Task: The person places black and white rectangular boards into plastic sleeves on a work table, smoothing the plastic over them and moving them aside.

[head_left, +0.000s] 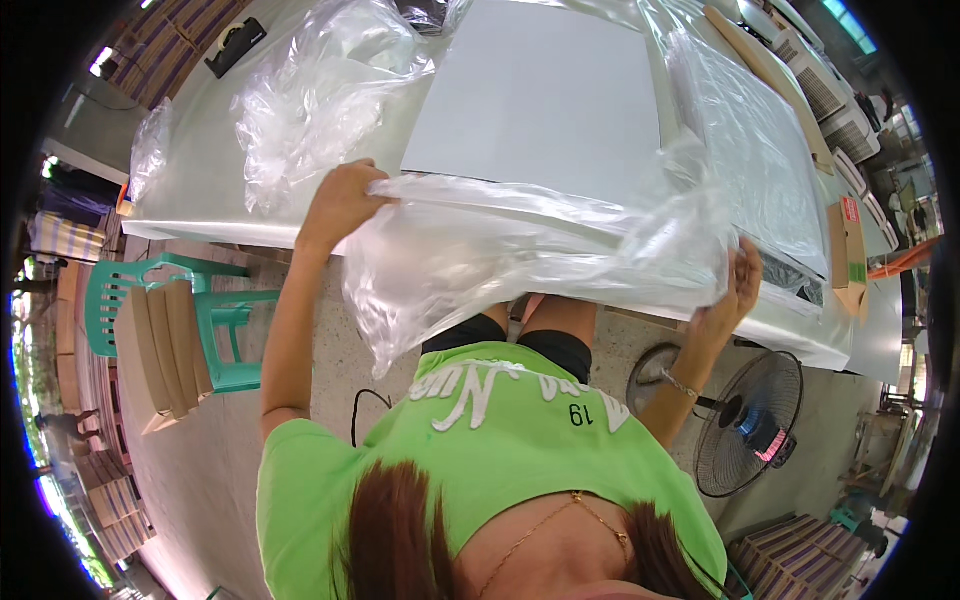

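A clear plastic bag (480,245) is stretched across the front edge of the table, its lower part hanging over the side. My left hand (345,203) pinches one corner of it. At the opposite end, the fingers of my right hand (738,282) are curled around the plastic. Just beyond the bag lies a flat pale grey panel (540,90), and the plastic overlaps its near edge. To the right, flat items wrapped in clear plastic (755,150) lie in a stack.
Crumpled plastic sheeting (320,100) and a black tape dispenser (238,46) occupy the table's left side. Cardboard (848,250) stands at the right edge. A green chair (235,315) with folded cardboard is on the floor at left, a fan (748,425) at right.
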The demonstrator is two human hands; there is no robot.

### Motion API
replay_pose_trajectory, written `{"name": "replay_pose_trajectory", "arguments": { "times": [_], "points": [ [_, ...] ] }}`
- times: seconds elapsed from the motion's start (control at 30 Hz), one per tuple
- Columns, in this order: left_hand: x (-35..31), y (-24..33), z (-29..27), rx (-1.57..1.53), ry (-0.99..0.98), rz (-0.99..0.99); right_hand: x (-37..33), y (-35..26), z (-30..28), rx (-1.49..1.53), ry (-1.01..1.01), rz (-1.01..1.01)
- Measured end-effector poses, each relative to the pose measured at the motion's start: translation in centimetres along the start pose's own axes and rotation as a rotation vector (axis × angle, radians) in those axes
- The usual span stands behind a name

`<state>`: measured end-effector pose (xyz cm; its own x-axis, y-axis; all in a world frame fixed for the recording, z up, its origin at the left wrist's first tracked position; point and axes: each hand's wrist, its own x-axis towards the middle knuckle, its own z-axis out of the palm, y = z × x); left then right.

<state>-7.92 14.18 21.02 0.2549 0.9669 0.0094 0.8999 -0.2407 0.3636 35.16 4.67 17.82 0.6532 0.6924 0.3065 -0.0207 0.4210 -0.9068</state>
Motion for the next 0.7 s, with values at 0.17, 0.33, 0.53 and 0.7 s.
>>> {"name": "replay_pose_trajectory", "arguments": {
  "times": [0.17, 0.33, 0.53, 0.7],
  "points": [
    [0.2, -2.0, 0.0, -0.643, 0.003, -0.06, -2.4, 3.3, -9.1, -0.242, 0.109, 0.037],
    [0.6, -1.0, 1.3, -1.307, -0.064, -0.315, -6.3, 5.8, -14.3, -0.392, 0.187, 0.106],
    [-1.3, 2.5, 1.6, -1.229, -0.364, -0.171, -10.0, 10.6, -20.0, -0.364, 0.139, 0.316],
    [-5.5, 2.8, 4.7, -0.87, -0.673, -0.163, -10.5, 11.4, -22.0, -0.616, 0.151, 0.364]
  ]
}}
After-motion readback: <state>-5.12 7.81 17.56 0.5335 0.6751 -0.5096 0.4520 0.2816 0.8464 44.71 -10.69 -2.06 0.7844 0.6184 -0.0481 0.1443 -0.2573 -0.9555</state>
